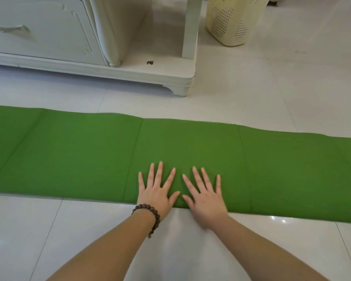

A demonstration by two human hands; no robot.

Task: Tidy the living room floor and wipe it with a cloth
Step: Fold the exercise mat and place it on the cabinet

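**Green mat flattened on tile; wiping not yet started**

A long green mat [190,151] is laid across the white tiled floor [251,82], running out of view at both sides. Fold creases are seen across it. The left hand [157,192] and right hand [206,196] are pressed flat on its near edge, side by side, fingers straight and spread; nothing is gripped by either. A beaded bracelet [150,217] is worn on the left wrist.

Progress, as judged: the tidying step is in hand, the mat being smoothed or readied for folding or rolling. No cloth is seen, so the wiping is taken as still to be done.

Containers: a cream perforated basket [231,23] is stood on the floor beside the white cabinet [49,37]; its contents cannot be told, the top being cut off. A small dark object [150,62] is noted on the cabinet's base ledge, unidentified.
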